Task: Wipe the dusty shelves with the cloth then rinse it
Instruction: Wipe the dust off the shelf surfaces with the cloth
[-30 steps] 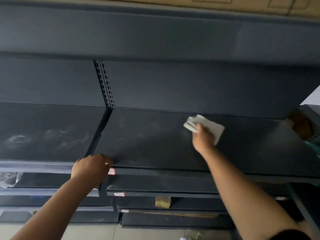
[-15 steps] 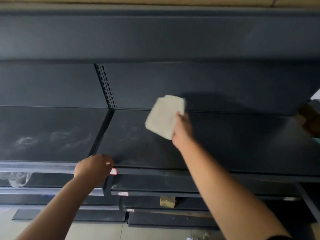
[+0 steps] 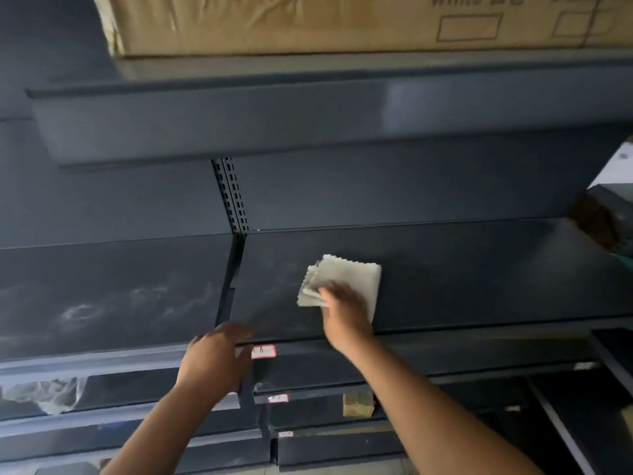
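A folded pale grey cloth (image 3: 346,275) lies flat on the dark metal shelf (image 3: 479,275), left of its middle. My right hand (image 3: 344,315) presses down on the cloth's near edge and holds it. Dust smears show on the shelf just left of the cloth and as pale swirls on the neighbouring left shelf (image 3: 102,303). My left hand (image 3: 217,356) grips the front lip where the two shelves meet, beside a small red-bordered price label (image 3: 263,351).
A cardboard box (image 3: 342,22) sits on the top shelf overhead. A slotted upright (image 3: 231,195) divides the back panels. Lower shelves carry crumpled clear plastic (image 3: 48,392) at left and a small tan block (image 3: 358,403). Dark objects crowd the shelf's right end (image 3: 603,221).
The right hand swept the cloth leftward from the shelf's middle, lifted it half a second ago, and now presses it flat again. The view tilted up, revealing the box. The left hand stayed put.
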